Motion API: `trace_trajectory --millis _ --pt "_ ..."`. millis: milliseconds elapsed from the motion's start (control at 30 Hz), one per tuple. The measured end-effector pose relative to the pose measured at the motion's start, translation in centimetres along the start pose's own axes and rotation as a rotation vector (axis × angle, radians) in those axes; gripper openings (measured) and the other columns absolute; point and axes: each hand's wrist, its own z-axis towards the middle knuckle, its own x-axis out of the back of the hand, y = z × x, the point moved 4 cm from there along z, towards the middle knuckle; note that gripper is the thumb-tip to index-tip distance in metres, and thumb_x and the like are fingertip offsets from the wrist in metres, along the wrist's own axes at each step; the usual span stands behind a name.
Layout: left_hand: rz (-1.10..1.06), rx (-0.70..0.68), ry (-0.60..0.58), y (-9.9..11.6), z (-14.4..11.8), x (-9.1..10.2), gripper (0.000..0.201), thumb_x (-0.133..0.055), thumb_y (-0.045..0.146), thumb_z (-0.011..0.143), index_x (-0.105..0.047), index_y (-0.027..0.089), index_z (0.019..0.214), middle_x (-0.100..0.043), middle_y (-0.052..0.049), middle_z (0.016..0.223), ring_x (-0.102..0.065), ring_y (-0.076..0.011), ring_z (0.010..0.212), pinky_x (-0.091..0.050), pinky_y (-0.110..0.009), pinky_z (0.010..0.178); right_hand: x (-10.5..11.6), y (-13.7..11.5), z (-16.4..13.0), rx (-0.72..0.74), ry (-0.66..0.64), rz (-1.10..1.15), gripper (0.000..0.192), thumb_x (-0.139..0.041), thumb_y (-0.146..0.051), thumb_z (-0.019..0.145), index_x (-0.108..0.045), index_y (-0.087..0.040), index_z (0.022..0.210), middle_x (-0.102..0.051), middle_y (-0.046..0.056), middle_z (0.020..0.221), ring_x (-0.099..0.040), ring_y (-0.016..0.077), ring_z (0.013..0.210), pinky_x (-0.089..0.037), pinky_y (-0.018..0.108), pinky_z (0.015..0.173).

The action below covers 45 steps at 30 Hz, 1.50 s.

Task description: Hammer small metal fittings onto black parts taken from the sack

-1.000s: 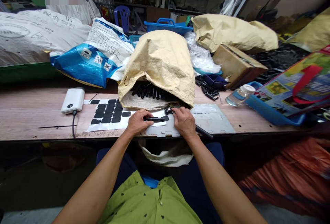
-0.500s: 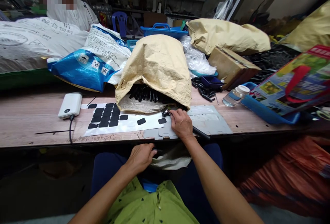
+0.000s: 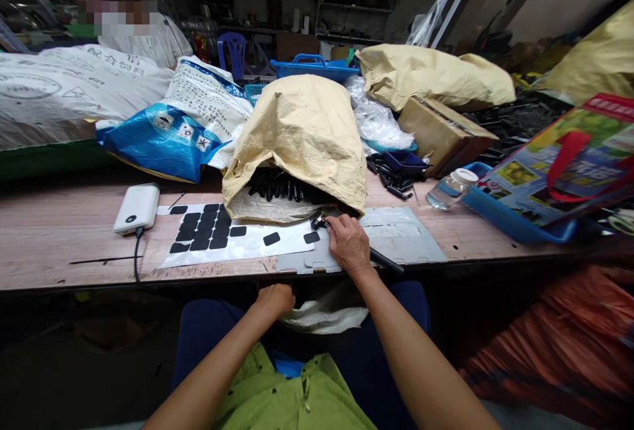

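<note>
The right hand rests on a grey metal plate, fingers pinching a small black part; the left hand sits below the wooden table edge, at a pale cloth bag.

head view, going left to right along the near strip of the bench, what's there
power bank → sheet of black pads → right hand → grey plate → clear bottle → blue tray
</note>
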Motion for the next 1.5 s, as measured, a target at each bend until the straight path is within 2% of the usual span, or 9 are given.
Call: trace_trajectory --millis 133,267,333,433,567,800,1000,1233,1500 --pt "0.053 -0.138 -0.049 1.7 -3.5 2.1 0.029 -0.057 0.042 0.088 -0.074 0.024 0.102 -0.077 -0.013 0.106 -0.071 -0.0314 0.104 -0.053 -0.038 0.086 0.0 -0.1 0.0 -0.010 -0.010 -0.002 0.027 -0.056 -0.022 0.095 -0.068 -0.023 0.119 -0.062 0.008 0.100 -0.050 0.0249 0.095 -0.040 0.034 0.083" --pt "-0.291 -0.255 -0.157 3.2 -3.6 7.0 0.042 -0.048 0.055 0.093 -0.073 0.022 0.087 -0.076 -0.004 0.080 -0.070 -0.0204 0.068 -0.049 -0.028 0.061 0.1 -0.2 0.0 -0.012 -0.012 -0.009 0.027 -0.055 -0.022 0.096 -0.068 -0.023 0.120 -0.062 0.008 0.100 -0.050 0.0245 0.094 -0.039 0.033 0.083" --pt "-0.361 -0.147 0.059 2.6 -1.3 10.9 0.042 -0.049 0.055 0.092 -0.073 0.021 0.091 -0.074 -0.003 0.075 -0.066 -0.0191 0.061 -0.046 -0.027 0.056 0.0 -0.2 0.0 -0.014 -0.012 -0.014 0.027 -0.055 -0.021 0.096 -0.068 -0.023 0.120 -0.062 0.008 0.100 -0.050 0.0241 0.094 -0.038 0.033 0.083" --pt "-0.193 0.112 0.570 0.7 2.8 16.4 0.034 -0.058 0.048 0.088 -0.074 0.022 0.103 -0.076 -0.006 0.088 -0.070 -0.0254 0.082 -0.049 -0.032 0.068 0.0 -0.1 0.0 -0.014 -0.010 -0.017 0.027 -0.055 -0.021 0.096 -0.068 -0.024 0.120 -0.061 0.007 0.100 -0.049 0.0238 0.095 -0.038 0.033 0.083" --pt "-0.121 0.310 0.729 -0.8 7.4 18.9 0.035 -0.062 0.048 0.086 -0.074 0.024 0.108 -0.076 -0.012 0.107 -0.068 -0.0334 0.104 -0.051 -0.041 0.082 0.0 0.0 0.0 -0.016 -0.017 -0.011 0.027 -0.056 -0.022 0.096 -0.068 -0.024 0.120 -0.062 0.007 0.101 -0.049 0.0241 0.096 -0.038 0.033 0.084" --pt "-0.126 0.432 0.715 -1.3 9.5 19.1 0.040 -0.068 0.054 0.080 -0.078 0.021 0.098 -0.074 -0.019 0.112 -0.068 -0.0379 0.106 -0.051 -0.047 0.085 -0.1 0.1 0.1 -0.018 -0.028 -0.009 0.027 -0.057 -0.023 0.096 -0.067 -0.025 0.121 -0.061 0.007 0.102 -0.050 0.0245 0.097 -0.039 0.033 0.086" --pt "-0.066 0.368 0.668 -1.3 6.1 18.8 0.028 -0.072 0.049 0.074 -0.079 0.024 0.085 -0.077 -0.013 0.099 -0.069 -0.0351 0.097 -0.048 -0.040 0.074 -0.1 0.1 0.1 -0.023 -0.017 -0.007 0.026 -0.057 -0.023 0.095 -0.068 -0.024 0.119 -0.062 0.007 0.101 -0.050 0.0243 0.096 -0.039 0.033 0.084" --pt "-0.101 -0.041 0.562 0.3 0.9 14.7 0.025 -0.072 0.050 0.078 -0.076 0.028 0.090 -0.068 0.002 0.070 -0.062 -0.0187 0.071 -0.036 -0.028 0.061 -0.1 0.1 0.0 -0.020 -0.013 -0.016 0.025 -0.057 -0.023 0.095 -0.068 -0.024 0.118 -0.062 0.008 0.101 -0.049 0.0241 0.096 -0.038 0.033 0.084" --pt "-0.140 -0.306 0.535 -0.5 1.4 11.8 0.017 -0.077 0.037 0.078 -0.072 0.024 0.089 -0.067 -0.001 0.085 -0.055 -0.0211 0.088 -0.040 -0.032 0.079 -0.1 0.0 0.0 -0.025 -0.006 -0.011 0.025 -0.054 -0.024 0.096 -0.068 -0.023 0.118 -0.061 0.008 0.101 -0.049 0.0237 0.095 -0.038 0.033 0.084"
